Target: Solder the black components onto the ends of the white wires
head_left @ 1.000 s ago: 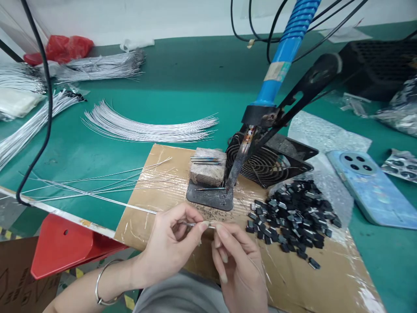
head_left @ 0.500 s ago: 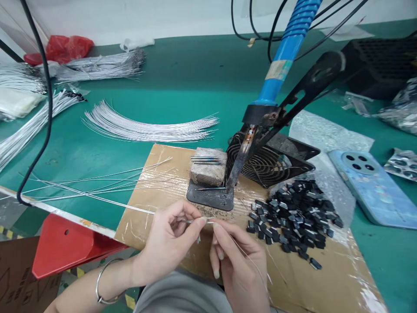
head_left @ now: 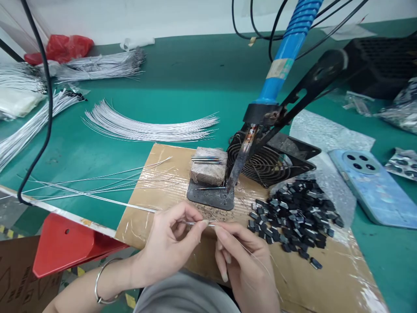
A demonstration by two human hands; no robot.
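My left hand (head_left: 174,245) is closed in a pinch on white wires (head_left: 140,208), which run out to the left over the cardboard. Between the two hands, a thin silvery piece (head_left: 210,224) bridges the gap; whether it is bare wire or a small tube is too fine to tell. Thumb and forefinger of my right hand (head_left: 246,256) pinch at its right end. A thin pale strand (head_left: 264,266) trails over that hand toward the lower right. Just beyond my hands, a wrapped block (head_left: 208,174) carries several thin metal rods (head_left: 206,160).
A blue-handled soldering iron (head_left: 239,163) angles down in its stand beside a black fan (head_left: 260,167). Small black pieces (head_left: 296,217) are heaped on the cardboard (head_left: 339,278). A phone (head_left: 378,191) lies right. White wire bundles (head_left: 150,130) lie behind, and a black cable (head_left: 49,95) hangs left.
My right hand has moved slightly right, away from the left hand, so more of the thin silvery piece shows between them. My left hand has barely moved.
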